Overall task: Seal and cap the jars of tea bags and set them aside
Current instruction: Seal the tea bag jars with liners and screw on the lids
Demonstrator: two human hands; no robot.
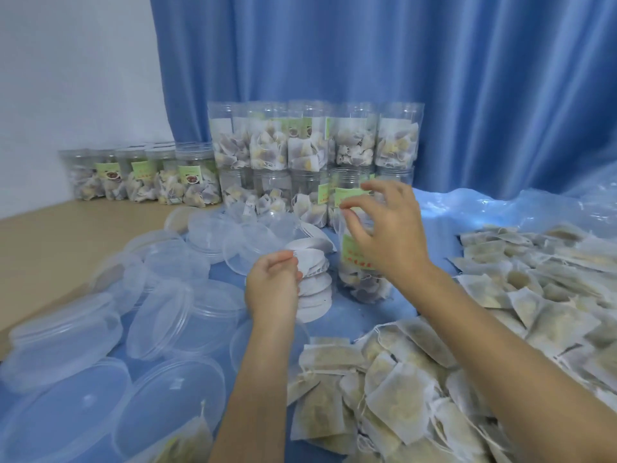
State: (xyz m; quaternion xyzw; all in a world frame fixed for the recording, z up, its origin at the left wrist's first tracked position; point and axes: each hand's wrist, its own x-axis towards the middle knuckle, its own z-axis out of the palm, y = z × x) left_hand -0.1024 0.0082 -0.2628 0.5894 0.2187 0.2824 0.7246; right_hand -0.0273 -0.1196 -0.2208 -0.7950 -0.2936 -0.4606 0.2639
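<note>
Jar [362, 262]: clear plastic, green label, tea bags in the lower half, uncapped, upright at centre
Right hand [387, 235]: over the jar mouth, fingers spread, clamped on nothing
Left hand [272, 289]: at 9 o'clock of the jar, pinching a white seal disc [312, 262] atop the stack
Lids [167, 295]: clear, scattered at 8 o'clock
</note>
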